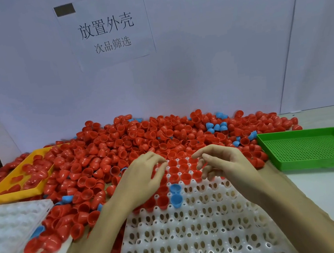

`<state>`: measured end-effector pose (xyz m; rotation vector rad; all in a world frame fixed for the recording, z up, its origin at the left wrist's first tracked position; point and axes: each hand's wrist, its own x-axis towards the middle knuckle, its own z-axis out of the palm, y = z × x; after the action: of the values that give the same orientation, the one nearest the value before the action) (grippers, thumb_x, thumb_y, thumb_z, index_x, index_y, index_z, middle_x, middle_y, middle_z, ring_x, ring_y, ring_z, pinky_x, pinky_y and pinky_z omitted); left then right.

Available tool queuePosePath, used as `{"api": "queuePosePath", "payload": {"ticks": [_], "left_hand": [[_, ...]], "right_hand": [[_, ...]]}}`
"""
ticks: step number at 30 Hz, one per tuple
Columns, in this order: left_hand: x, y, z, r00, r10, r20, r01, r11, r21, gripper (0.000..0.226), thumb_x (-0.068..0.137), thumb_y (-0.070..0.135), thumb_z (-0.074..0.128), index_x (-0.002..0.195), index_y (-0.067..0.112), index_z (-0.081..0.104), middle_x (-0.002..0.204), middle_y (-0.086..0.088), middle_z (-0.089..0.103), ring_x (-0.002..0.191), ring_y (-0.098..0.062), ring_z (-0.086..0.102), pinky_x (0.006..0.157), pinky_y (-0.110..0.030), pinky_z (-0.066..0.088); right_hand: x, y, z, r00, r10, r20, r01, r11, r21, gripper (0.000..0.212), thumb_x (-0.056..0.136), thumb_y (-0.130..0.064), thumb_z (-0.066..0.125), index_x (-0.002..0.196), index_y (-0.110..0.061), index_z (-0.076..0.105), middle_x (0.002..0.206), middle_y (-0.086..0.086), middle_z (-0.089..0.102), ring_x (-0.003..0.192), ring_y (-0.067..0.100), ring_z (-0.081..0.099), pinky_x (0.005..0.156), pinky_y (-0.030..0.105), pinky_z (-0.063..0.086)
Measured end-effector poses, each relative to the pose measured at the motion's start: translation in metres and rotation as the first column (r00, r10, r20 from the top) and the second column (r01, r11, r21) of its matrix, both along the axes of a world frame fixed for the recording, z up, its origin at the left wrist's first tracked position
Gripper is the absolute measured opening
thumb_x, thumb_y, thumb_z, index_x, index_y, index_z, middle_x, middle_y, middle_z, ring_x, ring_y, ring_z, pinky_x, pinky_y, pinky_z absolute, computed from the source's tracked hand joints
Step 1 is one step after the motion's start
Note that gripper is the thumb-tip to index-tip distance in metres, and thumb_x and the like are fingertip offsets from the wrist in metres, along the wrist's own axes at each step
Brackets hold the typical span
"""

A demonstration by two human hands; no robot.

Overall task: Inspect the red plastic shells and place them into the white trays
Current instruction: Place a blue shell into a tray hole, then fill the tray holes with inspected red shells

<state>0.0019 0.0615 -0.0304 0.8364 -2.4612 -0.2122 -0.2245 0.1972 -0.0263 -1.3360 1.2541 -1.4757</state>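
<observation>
A white wall (216,59) backs the table, with a paper sign (108,27) of printed characters stuck on it. Below it a broad heap of red shells (134,142) spreads across the table from the left edge to the right, most lying loose and many with their open side up; a few blue shells (216,127) sit scattered among them.

In front, nearest the person, lies a white tray (193,232) with rows of holed cups. Its far rows hold red shells set open side up, and two blue shells (176,194) sit in cups just this side of them; the near rows show bare cups. A green tray (312,148) with a perforated floor lies to the right, next to the heap. An orange tray (13,183) lies to the left, half buried by the heap, with red shells in it. A second white tray (11,223) lies at the near left, red shells along its edge.

The left hand (141,175) hovers over the far left part of the front tray, fingers loosely curled and spread, holding nothing that shows. The right hand (221,161) is over the far right part, fingers bent downward and apart; whether it pinches a shell I cannot tell.
</observation>
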Motion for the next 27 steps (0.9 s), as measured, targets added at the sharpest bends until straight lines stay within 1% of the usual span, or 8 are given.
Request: {"api": "queuePosePath", "payload": {"ticks": [5,7,10,14,18,21,25,27], "left_hand": [[-0.029,-0.059,0.010,0.972,0.113,0.207,-0.096,0.991,-0.092,0.034,0.109,0.027,0.045,0.135,0.015,0.063,0.136,0.001,0.058,0.122,-0.019,0.057,0.104,-0.041,0.049],[-0.040,-0.077,0.012,0.937,0.108,0.332,-0.061,0.987,-0.151,0.035,0.109,0.025,0.043,0.135,0.015,0.064,0.146,0.002,0.053,0.127,-0.019,0.053,0.106,-0.040,0.047],[-0.053,-0.095,0.012,0.819,0.155,0.553,0.020,0.955,-0.297,0.040,0.104,0.021,0.043,0.137,0.017,0.065,0.158,0.003,0.045,0.137,-0.018,0.046,0.110,-0.038,0.039],[-0.063,-0.102,0.001,0.748,0.212,0.629,0.026,0.937,-0.347,0.048,0.100,0.016,0.045,0.147,0.014,0.054,0.162,-0.001,0.041,0.143,-0.020,0.041,0.115,-0.038,0.033],[-0.067,-0.100,-0.009,0.744,0.248,0.620,-0.051,0.947,-0.318,0.050,0.098,0.014,0.046,0.147,0.011,0.055,0.163,-0.003,0.035,0.144,-0.024,0.034,0.118,-0.043,0.029],[-0.061,-0.098,-0.008,0.792,0.235,0.563,-0.101,0.961,-0.259,0.050,0.098,0.012,0.045,0.147,0.011,0.055,0.164,-0.003,0.033,0.143,-0.026,0.033,0.118,-0.043,0.029],[-0.048,-0.084,0.002,0.958,0.186,0.218,-0.120,0.951,-0.284,0.043,0.103,0.011,0.048,0.144,0.015,0.060,0.159,0.001,0.041,0.139,-0.023,0.035,0.114,-0.041,0.026],[-0.046,-0.060,0.006,0.997,0.074,-0.014,-0.075,0.979,-0.190,0.035,0.103,0.014,0.057,0.137,0.016,0.066,0.151,0.003,0.051,0.136,-0.019,0.040,0.110,-0.036,0.025]], "right_hand": [[0.002,0.001,0.001,1.000,0.006,0.010,-0.006,1.000,0.000,0.023,0.107,-0.011,0.057,0.108,-0.017,0.079,0.093,0.011,0.076,0.077,0.024,0.073,0.069,0.023,0.057],[0.002,0.001,0.001,1.000,0.009,0.012,-0.009,1.000,-0.001,0.024,0.107,-0.011,0.056,0.108,-0.017,0.079,0.093,0.011,0.075,0.078,0.024,0.073,0.069,0.024,0.058],[0.001,0.002,0.002,1.000,0.001,0.009,-0.001,1.000,-0.001,0.024,0.107,-0.011,0.056,0.107,-0.018,0.079,0.093,0.010,0.075,0.078,0.024,0.073,0.069,0.024,0.058],[0.001,0.002,0.003,1.000,0.003,0.022,-0.002,1.000,-0.005,0.024,0.107,-0.012,0.056,0.106,-0.018,0.080,0.091,0.009,0.075,0.077,0.024,0.073,0.069,0.024,0.058],[-0.001,0.002,0.002,1.000,0.008,0.009,-0.008,1.000,-0.013,0.025,0.107,-0.012,0.056,0.106,-0.018,0.080,0.090,0.008,0.075,0.077,0.023,0.073,0.069,0.024,0.058],[-0.003,0.002,0.001,1.000,0.004,0.011,-0.003,1.000,-0.016,0.024,0.107,-0.012,0.056,0.107,-0.017,0.079,0.091,0.009,0.075,0.077,0.024,0.072,0.070,0.026,0.059],[-0.005,0.001,0.001,1.000,-0.005,0.023,0.005,1.000,-0.011,0.024,0.108,-0.011,0.056,0.107,-0.017,0.079,0.091,0.010,0.075,0.077,0.024,0.072,0.071,0.029,0.059],[-0.003,0.000,0.000,0.999,-0.032,0.036,0.032,0.999,-0.013,0.026,0.107,-0.009,0.055,0.106,-0.018,0.079,0.090,0.010,0.075,0.076,0.024,0.072,0.070,0.028,0.059]]}}
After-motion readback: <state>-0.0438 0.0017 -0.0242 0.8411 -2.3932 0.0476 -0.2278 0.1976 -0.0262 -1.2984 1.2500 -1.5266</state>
